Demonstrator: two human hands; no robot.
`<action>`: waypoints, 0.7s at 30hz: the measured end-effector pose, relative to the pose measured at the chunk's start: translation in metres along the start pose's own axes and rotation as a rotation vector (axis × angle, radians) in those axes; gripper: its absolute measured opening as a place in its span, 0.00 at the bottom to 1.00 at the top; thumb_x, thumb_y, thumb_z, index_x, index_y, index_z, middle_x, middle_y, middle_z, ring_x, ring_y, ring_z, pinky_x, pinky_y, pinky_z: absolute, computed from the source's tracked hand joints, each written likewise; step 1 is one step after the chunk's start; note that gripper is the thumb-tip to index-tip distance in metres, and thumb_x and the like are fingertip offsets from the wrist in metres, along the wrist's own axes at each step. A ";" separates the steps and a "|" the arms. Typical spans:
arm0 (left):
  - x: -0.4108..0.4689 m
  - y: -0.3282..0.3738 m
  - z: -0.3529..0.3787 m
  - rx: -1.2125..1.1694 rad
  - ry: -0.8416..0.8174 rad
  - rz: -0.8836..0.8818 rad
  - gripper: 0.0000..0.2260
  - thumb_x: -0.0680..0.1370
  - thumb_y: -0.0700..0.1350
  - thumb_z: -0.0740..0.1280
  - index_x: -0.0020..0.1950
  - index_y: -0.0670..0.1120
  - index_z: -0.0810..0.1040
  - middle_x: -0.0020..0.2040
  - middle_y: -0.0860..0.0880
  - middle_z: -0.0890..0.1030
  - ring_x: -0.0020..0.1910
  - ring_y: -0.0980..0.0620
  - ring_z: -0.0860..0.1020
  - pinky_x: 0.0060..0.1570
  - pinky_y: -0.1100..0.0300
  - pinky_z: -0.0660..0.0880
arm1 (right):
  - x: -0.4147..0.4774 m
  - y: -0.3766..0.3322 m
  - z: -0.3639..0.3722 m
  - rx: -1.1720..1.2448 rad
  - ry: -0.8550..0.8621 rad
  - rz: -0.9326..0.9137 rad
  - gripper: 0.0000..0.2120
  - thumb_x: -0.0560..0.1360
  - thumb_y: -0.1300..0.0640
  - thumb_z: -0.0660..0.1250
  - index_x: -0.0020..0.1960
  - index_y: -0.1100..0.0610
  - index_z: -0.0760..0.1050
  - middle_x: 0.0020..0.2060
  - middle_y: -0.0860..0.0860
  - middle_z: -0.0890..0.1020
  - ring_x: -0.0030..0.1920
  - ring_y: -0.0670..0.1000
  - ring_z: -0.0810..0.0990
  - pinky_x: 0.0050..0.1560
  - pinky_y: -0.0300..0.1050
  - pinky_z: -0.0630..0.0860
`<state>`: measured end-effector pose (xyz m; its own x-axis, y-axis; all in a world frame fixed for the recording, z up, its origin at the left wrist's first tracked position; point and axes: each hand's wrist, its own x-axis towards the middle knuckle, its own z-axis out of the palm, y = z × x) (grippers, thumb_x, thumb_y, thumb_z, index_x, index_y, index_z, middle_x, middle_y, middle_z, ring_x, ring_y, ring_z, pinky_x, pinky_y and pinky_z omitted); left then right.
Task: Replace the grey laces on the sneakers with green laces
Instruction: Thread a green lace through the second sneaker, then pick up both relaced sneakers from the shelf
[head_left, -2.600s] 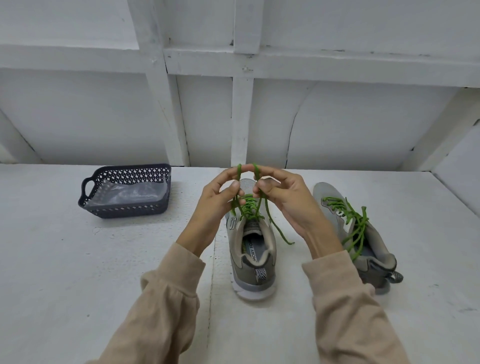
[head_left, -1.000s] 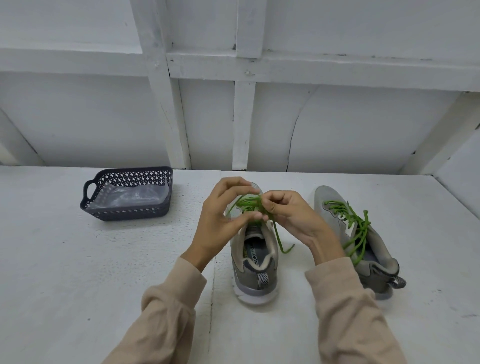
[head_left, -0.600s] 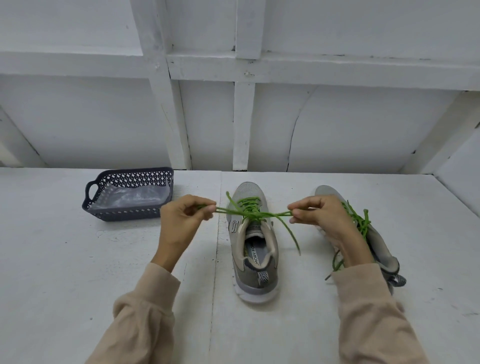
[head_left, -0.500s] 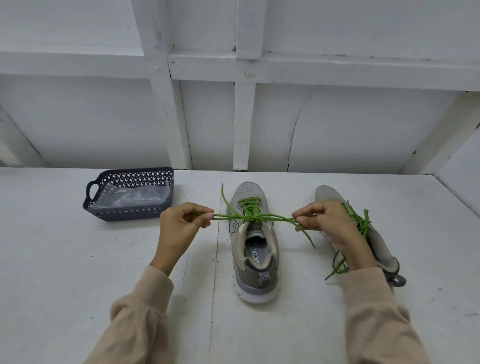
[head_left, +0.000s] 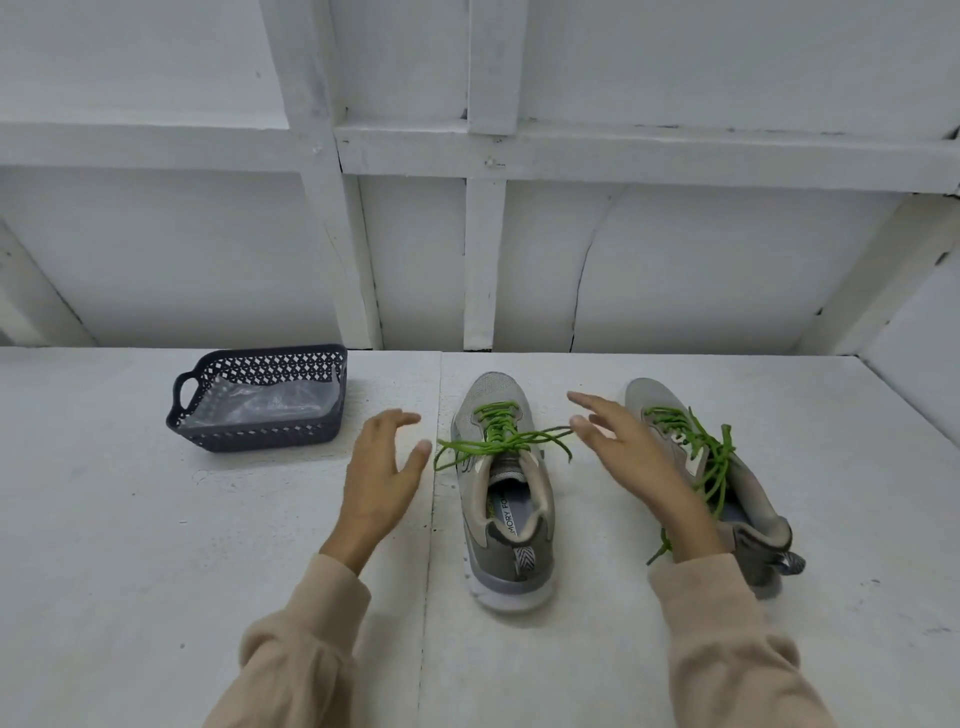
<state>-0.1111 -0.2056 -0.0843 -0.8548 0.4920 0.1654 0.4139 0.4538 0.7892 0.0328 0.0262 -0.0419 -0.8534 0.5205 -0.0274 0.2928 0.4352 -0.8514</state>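
Backing onto a white boarded wall (head_left: 208, 260), the white counter (head_left: 156, 545) carries at its middle a grey sneaker (head_left: 519, 577), green laces (head_left: 498, 431) bow-tied, between left hand (head_left: 379, 473) and right hand (head_left: 623, 457), both spread open, gripping nothing.

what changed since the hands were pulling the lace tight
The left hand and right hand let go of the green lace and opened. Its bow now lies slack across the middle sneaker. The right sneaker and basket stayed put.
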 end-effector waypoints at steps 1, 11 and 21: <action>-0.004 0.011 0.005 -0.036 0.022 0.036 0.26 0.76 0.61 0.60 0.68 0.48 0.72 0.69 0.51 0.69 0.70 0.55 0.65 0.67 0.59 0.61 | -0.003 -0.006 0.007 0.041 -0.033 -0.036 0.21 0.80 0.49 0.61 0.73 0.49 0.68 0.66 0.41 0.69 0.66 0.42 0.67 0.67 0.41 0.64; -0.020 0.053 0.042 -0.235 -0.438 0.008 0.36 0.75 0.67 0.60 0.78 0.53 0.56 0.74 0.54 0.65 0.73 0.58 0.63 0.74 0.58 0.58 | -0.020 -0.005 0.056 0.192 -0.234 -0.002 0.30 0.80 0.52 0.62 0.78 0.48 0.54 0.75 0.44 0.61 0.71 0.39 0.61 0.64 0.25 0.60; -0.016 0.066 0.041 -0.346 -0.363 -0.227 0.31 0.74 0.30 0.67 0.73 0.48 0.61 0.63 0.54 0.69 0.63 0.52 0.67 0.60 0.60 0.69 | -0.043 0.034 -0.076 -0.458 0.220 0.267 0.45 0.68 0.40 0.74 0.77 0.43 0.54 0.78 0.51 0.56 0.77 0.55 0.54 0.73 0.61 0.57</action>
<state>-0.0574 -0.1527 -0.0593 -0.7226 0.6625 -0.1975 0.0528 0.3378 0.9397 0.1126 0.0744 -0.0300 -0.6287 0.7754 -0.0596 0.6848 0.5157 -0.5149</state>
